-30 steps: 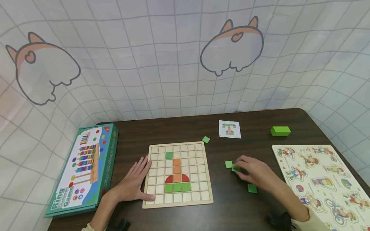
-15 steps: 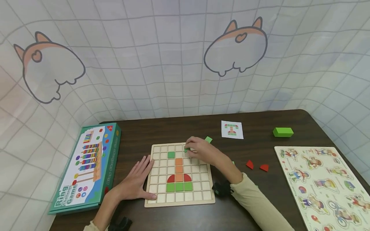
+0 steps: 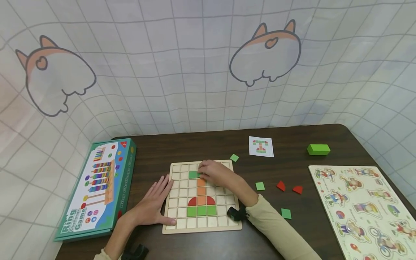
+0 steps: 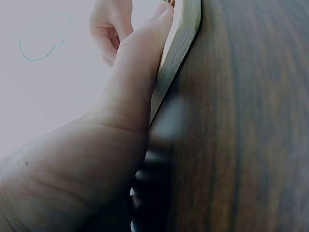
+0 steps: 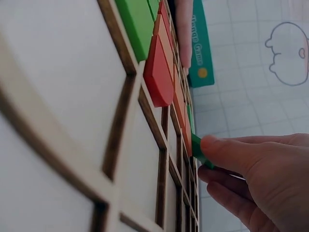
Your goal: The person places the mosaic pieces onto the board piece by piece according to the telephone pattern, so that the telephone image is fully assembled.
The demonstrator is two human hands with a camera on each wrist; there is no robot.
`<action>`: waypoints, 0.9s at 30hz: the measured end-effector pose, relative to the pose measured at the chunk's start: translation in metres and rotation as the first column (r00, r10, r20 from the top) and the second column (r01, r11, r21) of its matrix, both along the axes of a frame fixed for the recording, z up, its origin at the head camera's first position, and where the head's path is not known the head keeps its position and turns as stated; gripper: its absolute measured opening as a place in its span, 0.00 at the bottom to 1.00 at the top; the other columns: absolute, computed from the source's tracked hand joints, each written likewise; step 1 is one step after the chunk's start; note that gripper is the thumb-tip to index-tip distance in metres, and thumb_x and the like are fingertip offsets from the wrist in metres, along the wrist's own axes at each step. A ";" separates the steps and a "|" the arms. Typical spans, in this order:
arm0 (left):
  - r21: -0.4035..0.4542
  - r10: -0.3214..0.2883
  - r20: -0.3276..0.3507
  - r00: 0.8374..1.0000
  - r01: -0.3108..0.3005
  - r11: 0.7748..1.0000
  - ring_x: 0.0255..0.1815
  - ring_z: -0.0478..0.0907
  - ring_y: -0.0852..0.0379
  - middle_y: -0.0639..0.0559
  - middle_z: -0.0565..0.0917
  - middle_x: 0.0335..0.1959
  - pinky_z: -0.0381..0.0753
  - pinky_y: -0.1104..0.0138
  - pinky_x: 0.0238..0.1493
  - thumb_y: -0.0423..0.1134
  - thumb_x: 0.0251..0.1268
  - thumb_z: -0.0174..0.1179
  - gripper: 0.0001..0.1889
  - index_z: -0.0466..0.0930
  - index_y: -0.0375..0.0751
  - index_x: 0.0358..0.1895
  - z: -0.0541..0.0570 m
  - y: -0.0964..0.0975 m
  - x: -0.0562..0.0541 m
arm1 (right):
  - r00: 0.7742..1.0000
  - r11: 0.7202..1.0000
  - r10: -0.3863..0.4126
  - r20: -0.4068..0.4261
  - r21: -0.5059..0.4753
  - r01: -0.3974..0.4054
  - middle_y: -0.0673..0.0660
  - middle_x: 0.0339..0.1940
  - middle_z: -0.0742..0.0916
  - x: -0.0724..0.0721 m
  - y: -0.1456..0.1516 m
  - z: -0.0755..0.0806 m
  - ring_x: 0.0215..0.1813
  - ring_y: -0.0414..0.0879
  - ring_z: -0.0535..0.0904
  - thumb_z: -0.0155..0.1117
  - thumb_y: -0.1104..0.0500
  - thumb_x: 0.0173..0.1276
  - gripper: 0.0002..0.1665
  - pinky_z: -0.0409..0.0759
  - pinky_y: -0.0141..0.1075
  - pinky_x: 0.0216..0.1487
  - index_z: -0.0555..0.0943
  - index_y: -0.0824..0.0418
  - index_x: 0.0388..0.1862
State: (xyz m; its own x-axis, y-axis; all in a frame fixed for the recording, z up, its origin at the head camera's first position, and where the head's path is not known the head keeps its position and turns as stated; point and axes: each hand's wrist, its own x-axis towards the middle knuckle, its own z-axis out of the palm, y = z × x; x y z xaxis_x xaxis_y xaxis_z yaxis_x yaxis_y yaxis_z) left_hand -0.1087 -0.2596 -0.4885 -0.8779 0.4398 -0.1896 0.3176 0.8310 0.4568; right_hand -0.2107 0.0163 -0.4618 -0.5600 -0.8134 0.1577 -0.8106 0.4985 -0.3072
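A wooden grid board [image 3: 224, 220] lies on the table with green, orange and red pieces set in its cells. My right hand [image 3: 216, 173] pinches a green square tile [image 5: 201, 151] between thumb and fingers. That tile is at the cell above the top orange square [image 3: 201, 182], beside a seated green tile [image 3: 193, 174]; in the head view the fingers partly hide it. My left hand [image 3: 151, 204] rests with fingers spread on the board's left edge, thumb over the lower left corner. In the left wrist view the thumb [image 4: 145, 53] lies along the board's side.
Loose green tiles [image 3: 260, 186] and two red quarter-round pieces [image 3: 297, 189] lie right of the board. Behind them is a pattern card [image 3: 261, 146]. A green block [image 3: 318, 149] and a picture puzzle board [image 3: 354, 206] are farther right; a game box [image 3: 97, 187] stands left.
My right hand has picked up a green tile from the table's right side and carried it left to the board's upper middle. My left hand stays on the board's edge.
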 end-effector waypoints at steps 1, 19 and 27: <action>0.000 0.001 -0.001 1.000 -0.001 1.000 0.81 0.34 0.40 0.41 0.36 0.81 0.40 0.41 0.75 0.73 0.41 0.66 0.68 0.37 0.41 0.79 0.000 0.000 0.000 | 1.000 1.000 0.000 -0.002 0.003 0.000 0.56 0.50 0.85 0.000 0.000 0.000 0.53 0.48 0.82 0.61 0.59 0.70 0.11 0.80 0.36 0.54 0.86 0.61 0.46; 0.018 0.004 -0.002 1.000 -0.004 1.000 0.81 0.32 0.41 0.43 0.35 0.81 0.38 0.42 0.75 0.73 0.41 0.66 0.68 0.36 0.43 0.79 -0.003 0.000 0.000 | 0.996 0.996 -0.075 -0.046 -0.059 0.072 0.58 0.65 0.79 0.048 0.068 0.026 0.67 0.52 0.73 0.64 0.51 0.68 0.24 0.76 0.45 0.63 0.79 0.57 0.61; 0.010 -0.005 -0.005 1.000 0.005 1.000 0.81 0.33 0.40 0.43 0.36 0.81 0.39 0.41 0.75 0.73 0.41 0.66 0.68 0.37 0.42 0.79 -0.002 -0.001 0.001 | 0.992 0.991 -0.117 -0.044 -0.065 0.114 0.55 0.58 0.82 0.097 0.162 0.007 0.60 0.49 0.77 0.73 0.51 0.58 0.28 0.81 0.45 0.54 0.81 0.55 0.58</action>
State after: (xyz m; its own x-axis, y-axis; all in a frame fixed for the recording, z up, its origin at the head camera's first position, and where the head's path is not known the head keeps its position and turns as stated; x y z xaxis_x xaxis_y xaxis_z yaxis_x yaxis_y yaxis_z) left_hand -0.1081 -0.2609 -0.4909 -0.8768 0.4457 -0.1804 0.3239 0.8248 0.4634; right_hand -0.1134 0.1786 -0.4549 -0.6404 -0.7312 0.2348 -0.7631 0.5711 -0.3025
